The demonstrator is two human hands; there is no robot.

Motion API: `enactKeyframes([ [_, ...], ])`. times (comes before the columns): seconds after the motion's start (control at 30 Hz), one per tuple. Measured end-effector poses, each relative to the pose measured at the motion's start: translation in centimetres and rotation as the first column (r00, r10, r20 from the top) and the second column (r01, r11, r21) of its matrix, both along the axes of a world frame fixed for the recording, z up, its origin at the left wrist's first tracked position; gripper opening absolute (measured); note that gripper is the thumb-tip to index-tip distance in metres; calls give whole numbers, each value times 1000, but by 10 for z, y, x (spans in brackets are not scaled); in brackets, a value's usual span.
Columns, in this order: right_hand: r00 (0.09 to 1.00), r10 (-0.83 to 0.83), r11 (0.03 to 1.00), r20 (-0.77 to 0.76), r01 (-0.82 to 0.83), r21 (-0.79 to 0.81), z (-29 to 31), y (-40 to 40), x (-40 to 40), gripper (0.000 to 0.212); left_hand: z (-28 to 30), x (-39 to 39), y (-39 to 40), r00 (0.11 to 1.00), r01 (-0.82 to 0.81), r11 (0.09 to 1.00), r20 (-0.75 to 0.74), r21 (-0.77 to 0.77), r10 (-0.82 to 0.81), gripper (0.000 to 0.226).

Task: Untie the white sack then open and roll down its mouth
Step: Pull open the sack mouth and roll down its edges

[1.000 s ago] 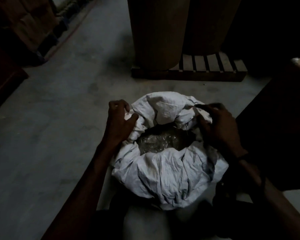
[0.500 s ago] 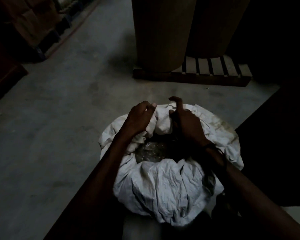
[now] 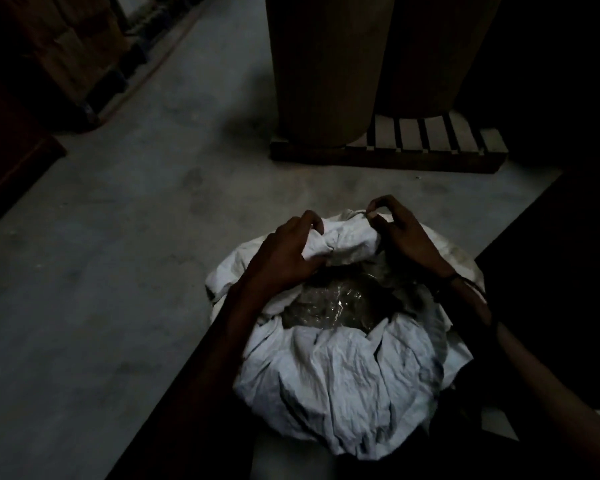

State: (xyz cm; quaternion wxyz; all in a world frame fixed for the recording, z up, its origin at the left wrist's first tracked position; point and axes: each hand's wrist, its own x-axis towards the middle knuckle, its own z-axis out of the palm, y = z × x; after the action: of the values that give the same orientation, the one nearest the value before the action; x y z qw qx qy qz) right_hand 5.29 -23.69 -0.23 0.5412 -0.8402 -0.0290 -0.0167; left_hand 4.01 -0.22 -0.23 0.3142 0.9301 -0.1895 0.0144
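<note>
Gripped white sack point(image 3: 340, 382) far rim with left hand point(image 3: 284, 251) and right hand point(image 3: 404, 235), having shifted from its sides, mouth already open.

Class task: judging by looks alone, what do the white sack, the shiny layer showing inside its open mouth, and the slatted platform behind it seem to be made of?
White sack: probably woven cloth or plastic weave, matt; it creases softly.
Inner layer: likely clear plastic film; crinkled, glinting highlights.
Slatted platform: seemingly bare wood; separate flat slats, dull surface.
</note>
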Motion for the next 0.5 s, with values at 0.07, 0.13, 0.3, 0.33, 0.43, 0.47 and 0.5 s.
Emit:
enactKeyframes([
  [0.07, 962, -44, 971, 270, 105, -216, 5, 6, -11, 18, 0, 8, 5, 998, -44, 994, -50, -100, 39, 45],
  [0.13, 885, 42, 873, 464, 193, -448, 11, 12, -23, 34, 1, 18, 12, 995, -28, 975, -104, -219, 5, 34],
  [0.3, 948, 151, 678, 281, 108, -727, -1, 19, -31, 40, 11, 26, 22, 961, 55, 947, -241, -317, -136, 21],
  [0.33, 958, 135, 733, 252, 74, -676, -1, 18, -29, 40, 13, 24, 21, 968, 47, 958, -222, -283, -113, 23],
  [0.43, 987, 110, 907, 121, -50, -418, 3, 12, -17, 45, 8, 2, 10, 989, -141, 989, 43, -37, 143, 34],
  [0.47, 989, 128, 936, 75, -95, -339, 6, 9, -13, 47, 6, -10, 5, 968, -225, 971, 135, 83, 212, 36],
  [0.5, 987, 156, 949, 35, -140, -281, 7, 5, -9, 49, 4, -21, 0, 949, -284, 940, 200, 192, 245, 36],
])
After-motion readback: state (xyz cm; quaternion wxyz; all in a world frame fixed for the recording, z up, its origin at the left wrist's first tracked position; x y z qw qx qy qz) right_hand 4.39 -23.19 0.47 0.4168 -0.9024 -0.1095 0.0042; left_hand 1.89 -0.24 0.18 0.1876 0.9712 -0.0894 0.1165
